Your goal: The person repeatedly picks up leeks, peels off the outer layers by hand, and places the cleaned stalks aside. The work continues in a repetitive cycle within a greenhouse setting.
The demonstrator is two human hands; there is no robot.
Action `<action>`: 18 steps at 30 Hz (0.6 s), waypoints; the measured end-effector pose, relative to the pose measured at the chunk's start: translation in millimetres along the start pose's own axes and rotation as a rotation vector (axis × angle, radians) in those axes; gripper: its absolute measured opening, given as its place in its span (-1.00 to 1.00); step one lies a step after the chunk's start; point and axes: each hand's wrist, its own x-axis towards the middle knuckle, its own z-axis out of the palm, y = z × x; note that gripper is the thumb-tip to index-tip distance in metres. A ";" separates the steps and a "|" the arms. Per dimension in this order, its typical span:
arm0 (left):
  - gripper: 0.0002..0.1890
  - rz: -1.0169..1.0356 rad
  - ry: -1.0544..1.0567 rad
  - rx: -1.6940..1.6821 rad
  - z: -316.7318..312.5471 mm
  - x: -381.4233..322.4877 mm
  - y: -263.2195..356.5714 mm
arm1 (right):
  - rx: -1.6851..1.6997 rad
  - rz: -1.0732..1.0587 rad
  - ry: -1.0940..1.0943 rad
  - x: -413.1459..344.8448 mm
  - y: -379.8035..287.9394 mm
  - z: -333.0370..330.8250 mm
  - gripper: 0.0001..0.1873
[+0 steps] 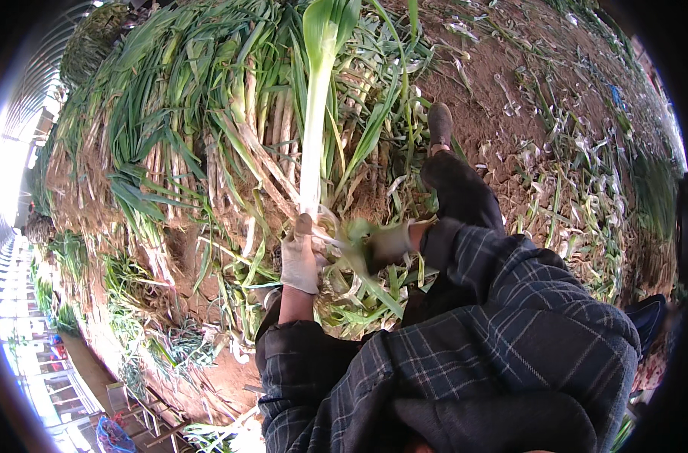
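Note:
My left hand (300, 257), in a pale work glove with a soiled thumb, grips a large leek (316, 124) near its root end. The white shank points away from me, and broad green leaves (331, 25) spread at its top. To the right of it, my gloved right hand (390, 244) is blurred by motion. Blurred green leaf strips (358, 232) lie at its fingers; whether they are pinched cannot be made out. Loose peeled leaves (355, 311) are heaped below both hands, in front of my lap.
Untrimmed leeks (174, 113) with dry outer skins and roots are stacked ahead and to the left. Stripped leaf scraps (570, 226) litter the soil floor (485, 85) on the right, beside my outstretched shoe (440, 122). A blue container (114, 435) stands at the lower left.

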 end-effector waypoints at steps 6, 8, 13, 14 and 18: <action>-0.53 0.334 -0.046 -0.194 2.3 11.2 -8.4 | -0.226 0.303 0.685 -43.8 57.3 -108.1 -0.61; -0.52 0.424 0.062 -0.026 14.3 3.3 -9.1 | 1.122 -0.454 0.939 -49.7 39.3 -123.3 -0.41; -0.44 0.601 0.020 0.517 36.3 -21.3 -3.4 | 1.731 -0.819 0.949 -47.5 -6.3 -143.0 -0.55; -0.42 0.538 -0.051 0.489 31.7 -21.7 0.5 | 1.764 -0.750 1.011 -47.6 -5.5 -146.6 -0.63; -0.40 0.571 0.096 0.447 17.7 -10.1 13.6 | 2.038 -0.941 0.847 -40.0 13.8 -145.2 -0.74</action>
